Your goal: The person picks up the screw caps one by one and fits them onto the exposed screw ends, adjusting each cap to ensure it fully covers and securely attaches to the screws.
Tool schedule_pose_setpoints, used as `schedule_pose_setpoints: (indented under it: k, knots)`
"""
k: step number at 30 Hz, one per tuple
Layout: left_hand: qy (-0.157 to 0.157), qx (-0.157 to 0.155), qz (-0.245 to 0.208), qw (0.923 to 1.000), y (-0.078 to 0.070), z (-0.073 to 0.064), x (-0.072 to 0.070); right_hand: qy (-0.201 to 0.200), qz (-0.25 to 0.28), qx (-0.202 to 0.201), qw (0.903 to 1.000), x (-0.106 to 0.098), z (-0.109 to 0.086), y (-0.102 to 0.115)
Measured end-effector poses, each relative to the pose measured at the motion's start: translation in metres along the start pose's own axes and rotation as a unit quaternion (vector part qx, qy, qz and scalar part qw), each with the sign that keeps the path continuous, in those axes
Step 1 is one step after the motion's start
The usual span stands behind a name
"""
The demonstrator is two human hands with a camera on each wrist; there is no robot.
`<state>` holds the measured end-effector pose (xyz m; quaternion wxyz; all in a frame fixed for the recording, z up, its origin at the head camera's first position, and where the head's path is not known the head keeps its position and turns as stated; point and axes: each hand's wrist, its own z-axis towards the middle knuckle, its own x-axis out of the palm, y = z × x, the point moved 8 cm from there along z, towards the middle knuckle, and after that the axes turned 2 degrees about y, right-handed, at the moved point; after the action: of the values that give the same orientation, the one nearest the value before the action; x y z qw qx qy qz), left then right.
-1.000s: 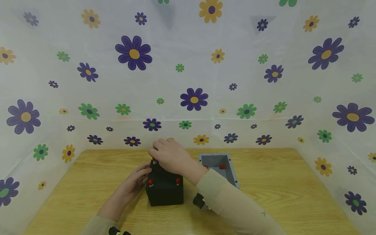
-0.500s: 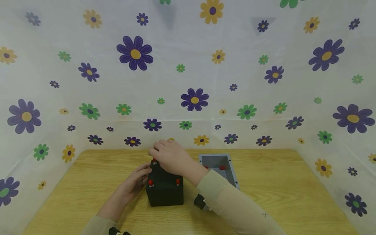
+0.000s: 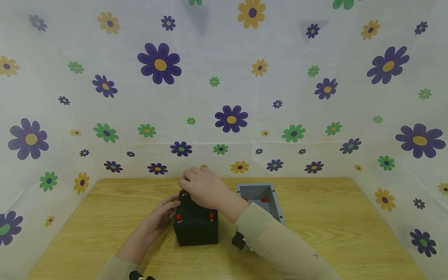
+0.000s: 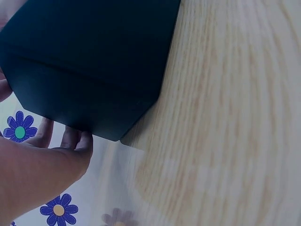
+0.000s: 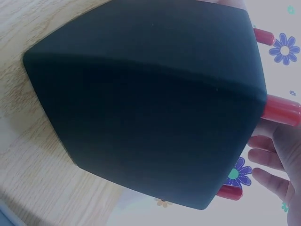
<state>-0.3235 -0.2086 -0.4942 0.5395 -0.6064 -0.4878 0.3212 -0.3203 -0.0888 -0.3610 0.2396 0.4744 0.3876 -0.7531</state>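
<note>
A black box [image 3: 196, 231] stands on the wooden table, with red-capped pegs at its top corners, such as the front-left peg [image 3: 179, 217] and front-right peg [image 3: 211, 216]. My left hand [image 3: 162, 214] touches the box's left side; in the left wrist view its fingers [image 4: 84, 143] lie against a side face. Reaching across the top, my right hand [image 3: 206, 188] pinches the back-left red peg [image 3: 183, 191], whose tip its fingers cover. The right wrist view shows several fingers [image 5: 268, 179] held loosely beyond the box; thumb and peg contact is hidden there.
A grey open tray [image 3: 277, 202] sits right of the box, partly behind my right forearm, with red pegs [image 3: 265, 200] inside. Wood tabletop [image 3: 325, 221] stretches to the right. A white flower-printed sheet [image 3: 224, 93] encloses the back and sides.
My right hand's fingertips shift very slightly to the right over the back-left peg. The left hand and the black box stay in place.
</note>
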Motion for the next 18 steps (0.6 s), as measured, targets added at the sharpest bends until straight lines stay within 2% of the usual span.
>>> schedule_pose_setpoints:
  k: [18]
  knots:
    - [0.003, -0.004, 0.010, 0.9999, -0.0007, -0.0013, 0.0014, 0.023, 0.016, -0.008, 0.9996, -0.0010, -0.0095, -0.0015]
